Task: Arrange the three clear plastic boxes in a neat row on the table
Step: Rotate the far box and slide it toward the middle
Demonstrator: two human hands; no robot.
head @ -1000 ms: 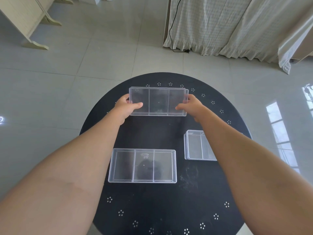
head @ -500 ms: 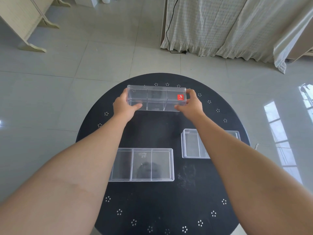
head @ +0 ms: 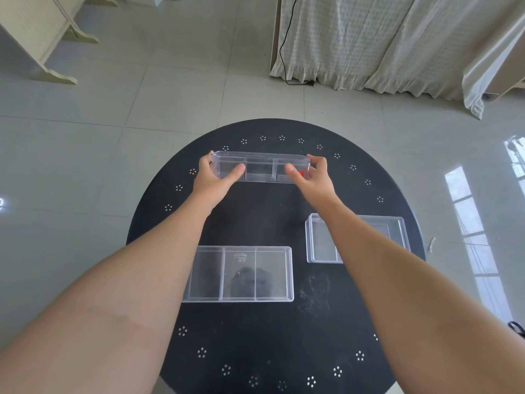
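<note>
A clear three-compartment box [head: 260, 167] with a small red sticker sits far across the round black table [head: 272, 211]. My left hand [head: 213, 177] grips its left end and my right hand [head: 314, 176] its right end, thumbs on the near wall. A second clear box [head: 241, 274] with three compartments lies flat on the near side, partly under my left forearm. The third clear box [head: 380, 231] lies to the right, half hidden by my right forearm.
The table top carries small white dot patterns around its rim and a dusty smudge [head: 312, 291] near the front. Around it is pale tiled floor; a curtain [head: 383, 44] hangs beyond, and a cream furniture leg [head: 51, 72] stands far left.
The far box has tipped from showing its broad face to standing level near the table, and it moved slightly away from me. The two other boxes stayed put.
</note>
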